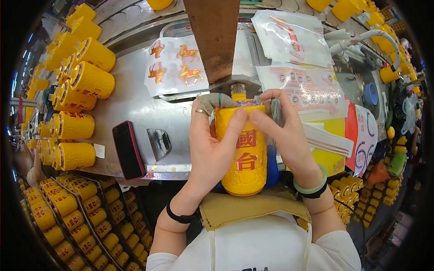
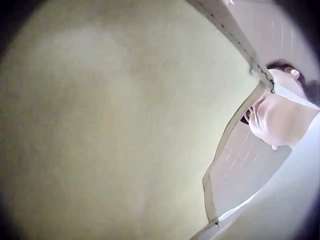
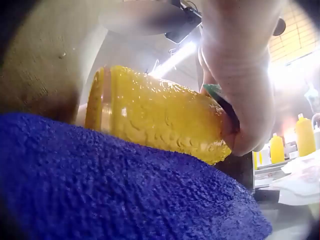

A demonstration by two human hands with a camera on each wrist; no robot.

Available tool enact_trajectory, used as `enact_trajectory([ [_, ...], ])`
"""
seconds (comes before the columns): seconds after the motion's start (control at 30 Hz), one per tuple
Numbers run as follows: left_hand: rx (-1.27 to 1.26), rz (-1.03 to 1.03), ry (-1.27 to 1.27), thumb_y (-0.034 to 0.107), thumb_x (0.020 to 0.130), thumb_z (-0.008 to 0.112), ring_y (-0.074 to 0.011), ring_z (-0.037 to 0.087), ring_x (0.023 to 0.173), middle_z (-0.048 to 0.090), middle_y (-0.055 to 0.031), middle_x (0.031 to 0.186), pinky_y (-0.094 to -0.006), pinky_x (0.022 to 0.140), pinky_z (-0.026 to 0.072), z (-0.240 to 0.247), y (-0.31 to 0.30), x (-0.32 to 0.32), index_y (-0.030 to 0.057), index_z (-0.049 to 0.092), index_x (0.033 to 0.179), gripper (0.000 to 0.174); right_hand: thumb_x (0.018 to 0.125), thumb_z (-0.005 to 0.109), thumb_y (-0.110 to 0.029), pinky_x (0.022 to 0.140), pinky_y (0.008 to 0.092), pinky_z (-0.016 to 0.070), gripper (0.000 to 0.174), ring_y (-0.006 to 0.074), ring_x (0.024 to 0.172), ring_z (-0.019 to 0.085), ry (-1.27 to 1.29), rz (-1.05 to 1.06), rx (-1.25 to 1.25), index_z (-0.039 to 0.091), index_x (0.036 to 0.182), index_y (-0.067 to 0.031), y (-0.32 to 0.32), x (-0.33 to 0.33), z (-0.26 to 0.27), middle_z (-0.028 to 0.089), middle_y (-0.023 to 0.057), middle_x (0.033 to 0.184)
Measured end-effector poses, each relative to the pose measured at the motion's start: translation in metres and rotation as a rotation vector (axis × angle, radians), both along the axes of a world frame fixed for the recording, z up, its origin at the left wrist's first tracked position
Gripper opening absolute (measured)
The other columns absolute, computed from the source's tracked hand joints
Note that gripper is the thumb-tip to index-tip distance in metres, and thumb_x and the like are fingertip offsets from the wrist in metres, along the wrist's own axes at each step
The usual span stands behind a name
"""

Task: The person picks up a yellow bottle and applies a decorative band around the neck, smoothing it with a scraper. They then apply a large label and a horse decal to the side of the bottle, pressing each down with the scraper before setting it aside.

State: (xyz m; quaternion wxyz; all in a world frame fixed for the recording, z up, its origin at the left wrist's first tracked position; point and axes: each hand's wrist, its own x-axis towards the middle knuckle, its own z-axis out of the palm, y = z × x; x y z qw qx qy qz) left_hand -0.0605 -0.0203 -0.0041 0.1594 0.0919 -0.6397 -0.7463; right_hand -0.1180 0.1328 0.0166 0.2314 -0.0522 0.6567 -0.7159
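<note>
1. The yellow bottle (image 1: 246,149) with red characters sits at the centre of the head view. Its base is toward your apron (image 1: 244,210) and its capless neck points up-frame.
2. Your left hand (image 1: 208,144) wraps the bottle's shoulder with the thumb flat on the front. Your right hand (image 1: 285,131) clamps the opposite side, thumb tip beside the left one.
3. Handling, judged: the glazed body is stiff and pebbled in the right wrist view, probably heavy, slick and breakable. Take it round the shoulder or mid-body, not by the neck.
4. A blue cloth (image 3: 100,185) lies under the bottle.
5. On the steel table (image 1: 131,99), a phone (image 1: 128,150) lies left of centre. A horse sticker sheet (image 1: 176,63) is above it, and rows of yellow bottles (image 1: 77,90) fill the left edge.
6. Hidden: your right fingers behind the bottle cannot be made out. The left wrist view shows only apron fabric.
</note>
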Motion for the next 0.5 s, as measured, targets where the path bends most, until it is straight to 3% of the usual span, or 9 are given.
enact_trajectory([
  [0.5, -0.026, -0.020, 0.004, 0.011, 0.102, 0.068, -0.0186, 0.061, 0.109, 0.056, -0.0112, 0.121, -0.0328, 0.094, 0.0518, 0.0008, 0.0004, 0.0019, -0.0035, 0.059, 0.122, 0.026, 0.093, 0.079, -0.019, 0.100, 0.0294, 0.0460, 0.042, 0.0122, 0.113, 0.054, 0.051, -0.017, 0.035, 0.055, 0.122, -0.0009, 0.0009, 0.0002, -0.0060, 0.059, 0.0068, 0.118],
])
